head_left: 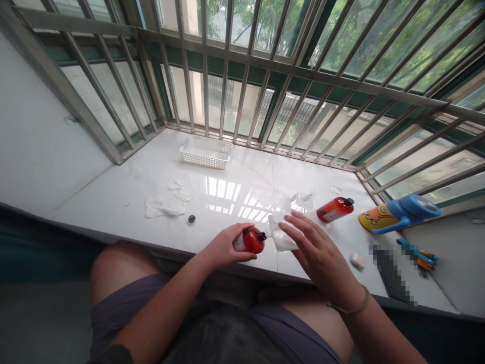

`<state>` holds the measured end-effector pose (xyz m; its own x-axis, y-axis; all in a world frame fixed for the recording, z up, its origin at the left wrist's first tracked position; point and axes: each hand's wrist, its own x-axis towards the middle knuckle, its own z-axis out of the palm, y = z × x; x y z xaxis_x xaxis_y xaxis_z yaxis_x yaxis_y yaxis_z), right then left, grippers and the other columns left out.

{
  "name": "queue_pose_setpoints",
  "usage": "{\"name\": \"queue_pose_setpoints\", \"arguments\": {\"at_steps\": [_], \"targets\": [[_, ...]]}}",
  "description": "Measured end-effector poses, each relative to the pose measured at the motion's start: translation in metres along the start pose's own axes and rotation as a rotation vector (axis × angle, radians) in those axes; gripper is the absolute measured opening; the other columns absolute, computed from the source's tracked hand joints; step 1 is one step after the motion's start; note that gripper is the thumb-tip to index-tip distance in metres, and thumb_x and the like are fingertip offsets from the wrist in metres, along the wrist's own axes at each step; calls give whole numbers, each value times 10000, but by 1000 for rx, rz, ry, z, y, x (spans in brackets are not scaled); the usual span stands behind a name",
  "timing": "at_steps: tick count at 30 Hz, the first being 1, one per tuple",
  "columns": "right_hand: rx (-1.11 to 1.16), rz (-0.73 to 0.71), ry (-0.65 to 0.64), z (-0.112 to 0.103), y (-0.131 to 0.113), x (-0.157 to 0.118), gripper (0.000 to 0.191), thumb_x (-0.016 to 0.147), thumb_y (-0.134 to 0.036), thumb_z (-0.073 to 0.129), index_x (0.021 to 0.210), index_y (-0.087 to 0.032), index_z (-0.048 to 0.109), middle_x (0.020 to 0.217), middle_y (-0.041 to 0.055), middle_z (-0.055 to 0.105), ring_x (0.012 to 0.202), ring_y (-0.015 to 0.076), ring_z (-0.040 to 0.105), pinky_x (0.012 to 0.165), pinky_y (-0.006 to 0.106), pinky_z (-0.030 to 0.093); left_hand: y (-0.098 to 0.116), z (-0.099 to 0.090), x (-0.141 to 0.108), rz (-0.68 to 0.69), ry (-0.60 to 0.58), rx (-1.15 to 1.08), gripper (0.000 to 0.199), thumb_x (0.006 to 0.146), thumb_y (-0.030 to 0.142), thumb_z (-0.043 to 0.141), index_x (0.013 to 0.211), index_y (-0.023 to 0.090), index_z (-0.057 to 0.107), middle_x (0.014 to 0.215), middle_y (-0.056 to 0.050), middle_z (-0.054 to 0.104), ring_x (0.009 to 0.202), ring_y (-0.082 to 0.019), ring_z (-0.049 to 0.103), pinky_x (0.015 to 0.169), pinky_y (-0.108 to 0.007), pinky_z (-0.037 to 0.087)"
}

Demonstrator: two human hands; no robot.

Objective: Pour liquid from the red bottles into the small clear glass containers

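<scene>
My left hand [227, 245] is wrapped round a red-amber bottle [253, 241] with a pale label. The bottle lies on its side in the air, its black neck end pointing right. Close to that end is the clear neck of a squarish, translucent white container [282, 237]; I cannot tell whether the two touch. My right hand [316, 247] holds this container from the right, with the thumb largely hidden. A small black cap [191, 219] lies on the white ledge [242, 202], left of the bottle. Behind my right hand rests a clear squarish bottle [302, 201].
A second red-amber bottle [333, 210] and a blue-yellow flask [394, 213] lie at right, with a whitish lump [357, 261] and a dark, blurred-out flat object [392, 275] nearer. Crumpled white tissue [162, 207] and a white basket [206, 153] are at left. Metal bars [246, 55] bound the back.
</scene>
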<state>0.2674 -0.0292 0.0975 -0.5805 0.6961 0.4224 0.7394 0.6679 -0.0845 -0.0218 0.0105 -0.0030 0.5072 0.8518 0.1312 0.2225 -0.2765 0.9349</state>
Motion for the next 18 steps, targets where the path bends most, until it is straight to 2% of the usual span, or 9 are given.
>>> {"name": "queue_pose_setpoints", "arguments": {"at_steps": [6,18], "targets": [[-32,-44,14,-2,1,3,654,1045,-47,549,1639,-297,442,1531,121,604,1528,326,481,1223,610,505,-1,1,1,5,10,-2,829,769,454,967,1494,297,598,1516,-98,652,1357,-335,643,1178,-470,506],[-80,-74,-5,-5,2,5,685,1042,-37,533,1662,-305,421,1561,120,601,1540,331,483,1227,626,498,0,1,0,4,19,-17,826,762,437,969,1492,294,611,1518,-105,652,1358,-348,645,1185,-487,509]]}}
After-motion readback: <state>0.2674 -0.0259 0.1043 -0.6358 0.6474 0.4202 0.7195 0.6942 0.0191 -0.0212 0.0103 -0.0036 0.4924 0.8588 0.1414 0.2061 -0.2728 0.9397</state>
